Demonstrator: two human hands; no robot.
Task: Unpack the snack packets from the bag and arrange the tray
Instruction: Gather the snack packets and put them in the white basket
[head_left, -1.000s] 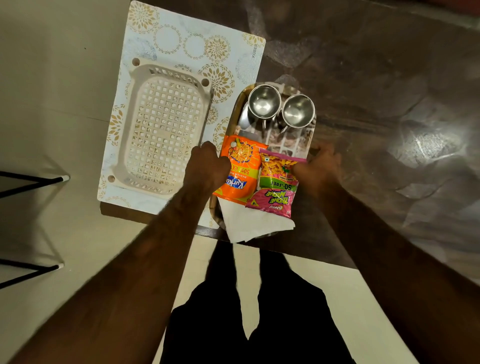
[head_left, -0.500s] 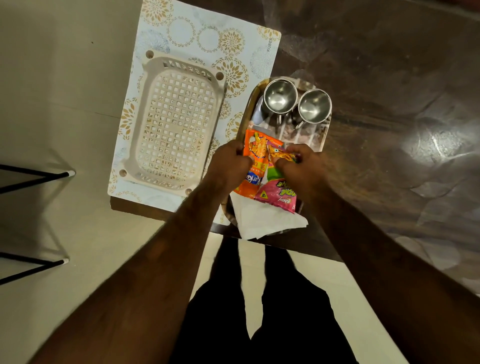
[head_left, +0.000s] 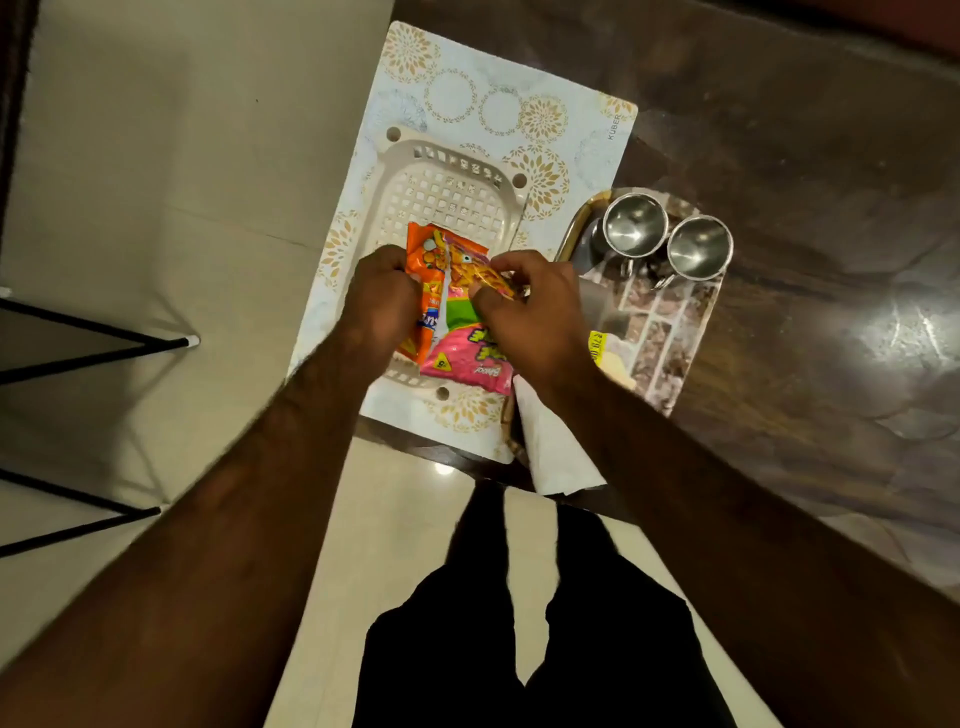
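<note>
Both hands hold two snack packets together above the white perforated basket (head_left: 447, 192). My left hand (head_left: 382, 306) grips the orange packet (head_left: 426, 265) on its left side. My right hand (head_left: 535, 312) pinches the pink and green packet (head_left: 462, 358) near its top. The patterned tray (head_left: 660, 332) with a gold rim lies to the right, and two steel cups (head_left: 635, 226) stand at its far end. A white napkin (head_left: 556, 452) hangs over the tray's near end past the table edge. A yellow price sticker (head_left: 597, 345) shows on the tray by my right wrist.
The basket rests on a white floral placemat (head_left: 561, 124) at the corner of a dark glossy table (head_left: 805, 156). Black metal legs (head_left: 93, 348) of some furniture stand on the pale floor at the left. My dark trousers show below.
Both hands closed on the two packets, lifted them off the tray and carried them left, so they now sit over the white basket. The tray's near part is bare.
</note>
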